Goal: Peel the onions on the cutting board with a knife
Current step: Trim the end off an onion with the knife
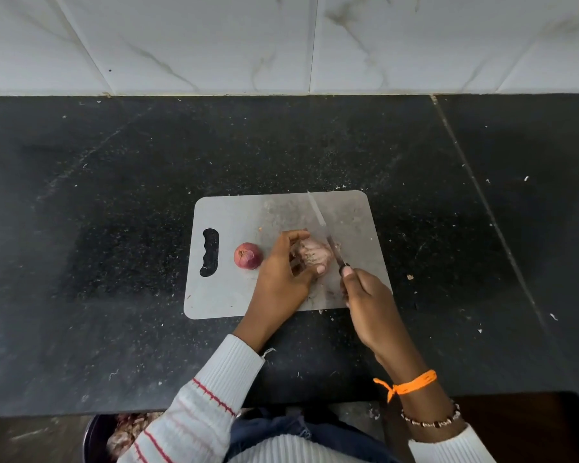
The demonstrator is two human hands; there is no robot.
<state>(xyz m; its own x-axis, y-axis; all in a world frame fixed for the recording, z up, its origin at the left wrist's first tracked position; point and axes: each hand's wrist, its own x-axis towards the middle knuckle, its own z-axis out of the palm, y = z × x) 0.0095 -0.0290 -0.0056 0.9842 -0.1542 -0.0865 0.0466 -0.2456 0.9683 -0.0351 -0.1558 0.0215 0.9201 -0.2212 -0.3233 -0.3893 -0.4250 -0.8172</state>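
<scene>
White marble-veined wall tiles back a black speckled tabletop [114, 228], on which a grey cutting board [234, 295] lies with its handle slot at its left end. On the board's middle, the left hand [281, 279] curls its fingers and thumb round a pale, blurred onion [311, 253], pinning it down. Just right of that onion, the right hand [365, 295] has its grip wrapped round the handle of a knife [328, 238], whose blade runs along the onion's right side toward the board's far edge. A second onion [248, 255], still in its red skin, sits between the handle slot and the left hand, untouched. Below the tabletop's near edge, a dark bowl [91, 436] seems to hold peelings.

An onion is firm but round and light, so it will likely roll; its papery skin is dry and brittle, the flesh beneath slick. Holding it across its sides, fingertips clear of the blade, looks safest.
</scene>
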